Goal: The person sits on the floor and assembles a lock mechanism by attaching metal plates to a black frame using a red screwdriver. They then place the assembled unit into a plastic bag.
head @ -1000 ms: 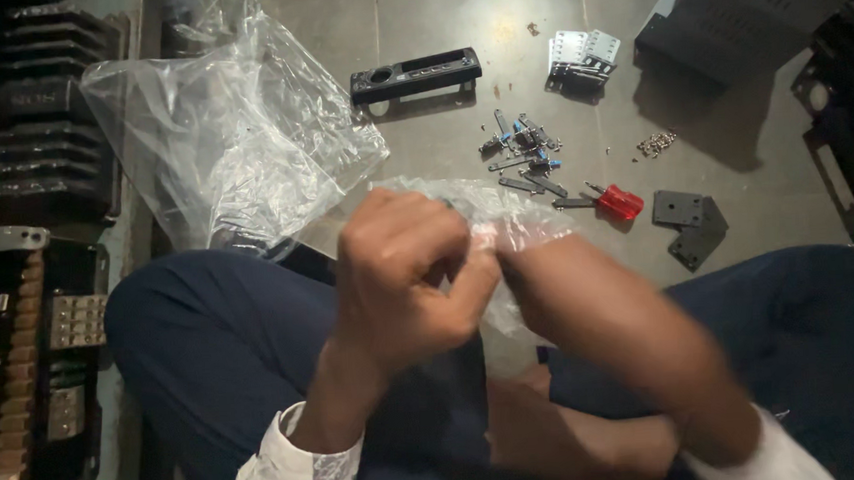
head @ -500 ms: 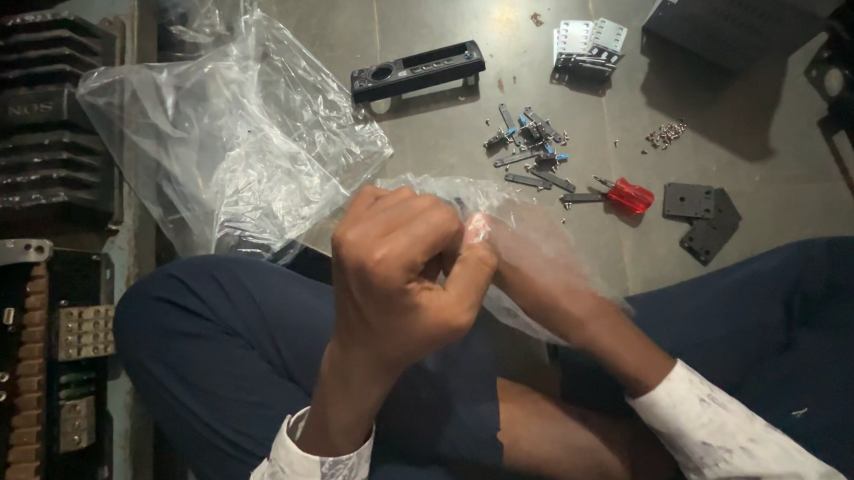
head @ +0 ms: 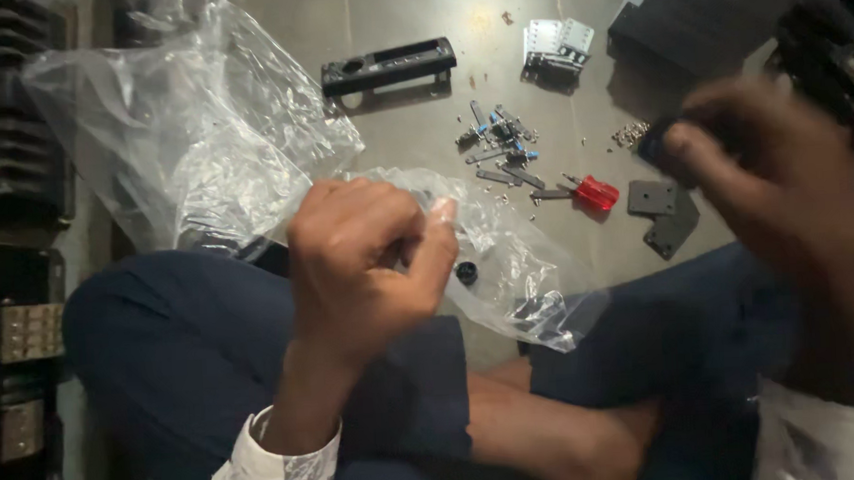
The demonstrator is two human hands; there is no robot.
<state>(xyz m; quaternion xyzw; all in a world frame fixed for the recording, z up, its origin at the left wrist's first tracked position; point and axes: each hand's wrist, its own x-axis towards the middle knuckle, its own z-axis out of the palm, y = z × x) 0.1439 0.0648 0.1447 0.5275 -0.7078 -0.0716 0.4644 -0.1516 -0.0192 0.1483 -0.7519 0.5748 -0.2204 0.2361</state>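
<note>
While a big crumpled bag (head: 182, 135) lies at far left on the floor, a small clear bag (head: 504, 256) is pinched shut-fisted by the left hand (head: 366, 262) over the lap. Screws (head: 500, 146) & a red screwdriver (head: 593, 192) lie beyond. Right hand (head: 770, 177) is blurred; a small dark part seems held, grip can't be told.

A clear, crinkled plastic bag (head: 504, 256) hung from the left hand (head: 366, 262), pinched at its top edge, draping down over the knee. A small black round part (head: 466, 272) and some dark pieces lay inside it.
</note>
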